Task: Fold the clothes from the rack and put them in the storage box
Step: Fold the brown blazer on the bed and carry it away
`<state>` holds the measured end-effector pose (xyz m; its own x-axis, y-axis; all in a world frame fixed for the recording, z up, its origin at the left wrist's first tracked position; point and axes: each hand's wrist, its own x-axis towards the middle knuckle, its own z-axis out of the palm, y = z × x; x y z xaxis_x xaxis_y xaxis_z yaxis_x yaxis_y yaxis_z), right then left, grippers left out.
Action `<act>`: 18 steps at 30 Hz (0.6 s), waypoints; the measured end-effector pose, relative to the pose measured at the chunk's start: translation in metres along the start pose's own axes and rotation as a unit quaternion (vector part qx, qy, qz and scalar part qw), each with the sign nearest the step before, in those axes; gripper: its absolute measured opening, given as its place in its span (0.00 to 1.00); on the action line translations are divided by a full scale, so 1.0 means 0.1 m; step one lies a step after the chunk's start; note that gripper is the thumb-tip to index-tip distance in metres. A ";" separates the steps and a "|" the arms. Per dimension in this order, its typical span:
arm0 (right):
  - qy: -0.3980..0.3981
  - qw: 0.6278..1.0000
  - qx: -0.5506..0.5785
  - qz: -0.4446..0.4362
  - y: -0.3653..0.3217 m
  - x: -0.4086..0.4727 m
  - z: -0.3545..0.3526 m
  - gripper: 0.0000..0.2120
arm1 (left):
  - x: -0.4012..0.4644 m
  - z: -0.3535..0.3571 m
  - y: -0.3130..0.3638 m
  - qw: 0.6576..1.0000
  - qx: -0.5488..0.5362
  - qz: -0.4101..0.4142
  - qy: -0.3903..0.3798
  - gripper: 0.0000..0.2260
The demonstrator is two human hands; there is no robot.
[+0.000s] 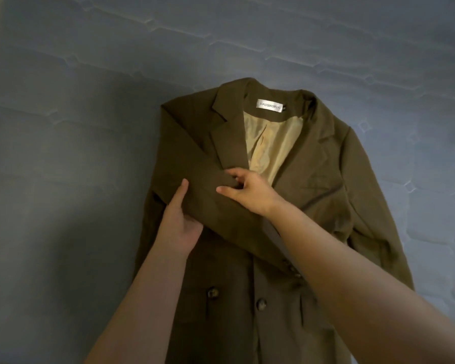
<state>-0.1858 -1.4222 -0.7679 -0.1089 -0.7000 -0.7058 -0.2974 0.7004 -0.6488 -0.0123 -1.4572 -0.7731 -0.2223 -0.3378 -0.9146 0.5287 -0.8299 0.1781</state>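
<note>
matt woven blazer (313,164), satiny lining (271,143), quilted mattress (90,101)

Surface: a bed (76,127) under a grey-blue quilted cover with stitched wavy lines and small diamond marks, filling the whole view.
Lying on it: one olive-brown blazer (323,179), spread flat, front up, collar toward the far side.
Blazer front: lapels open on a tan lining (271,145), with a white label (269,105) at the neck.
Blazer sleeves: the one on the viewer's left is folded across the chest; the other lies along the right side.
Buttons: dark buttons (261,303) low on the front.
</note>
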 end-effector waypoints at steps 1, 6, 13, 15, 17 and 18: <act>-0.002 1.000 0.015 0.001 0.00 0.04 0.00 0.17 | -0.01 0.00 0.03 0.999 -0.020 -0.012 -0.027 0.24; -0.024 0.994 0.097 -0.038 0.04 0.00 -0.11 0.11 | 0.06 0.06 0.29 0.997 -0.027 -0.006 -0.075 0.21; -0.140 0.986 0.028 0.086 0.37 -0.26 -0.33 0.15 | 0.20 0.14 0.56 0.996 0.014 0.067 -0.052 0.15; -0.111 0.981 0.120 0.102 0.43 -0.40 -0.43 0.14 | 0.23 0.13 0.59 0.995 0.047 0.069 -0.046 0.16; -0.112 0.971 0.180 0.107 0.46 -0.55 -0.52 0.16 | 0.24 0.11 0.58 0.995 0.061 0.055 -0.059 0.15; -0.117 0.970 0.186 0.108 0.47 -0.62 -0.53 0.17 | 0.23 0.09 0.57 0.995 0.065 0.044 -0.065 0.15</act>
<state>-0.2438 -1.3535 -0.7399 0.1011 -0.5118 -0.8531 0.0758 0.8590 -0.5063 0.0053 -1.5162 -0.7810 -0.2887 -0.4591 -0.8402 0.4420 -0.8423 0.3084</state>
